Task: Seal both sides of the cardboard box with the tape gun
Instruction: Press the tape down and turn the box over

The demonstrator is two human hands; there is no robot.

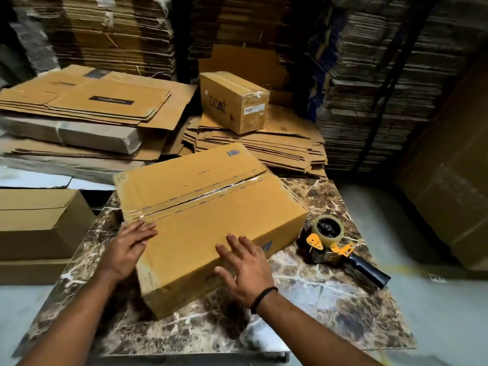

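The left hand (132,244) lies flat on the near left corner of the cardboard box (211,220). Its fingers are straight and it holds nothing. The right hand (245,268) rests on the near edge of the same box. Its fingers are spread wide and it holds nothing too. A black band (264,299) goes round the right wrist.

The box is big and brown. It sits on the tabletop (317,318), which looks like brown and white stone, and it is turned a bit so one corner points to the right. A strip of clear tape (200,198) runs along the middle line on top of the box. The tape looks crinkly, and the flaps gape a little at the far end.

The tape gun (330,241) lies on the tabletop just to the right of the box (no hand is on it). It has a roll of clear tape, yellow parts and a black handle that points away from the box.

Behind the tabletop is a pile of flat cardboard (264,146) with a small box (232,101) on top. More flat cardboard sheets (92,101) lie to the left. Tall stacks of cardboard (383,75) fill the back.
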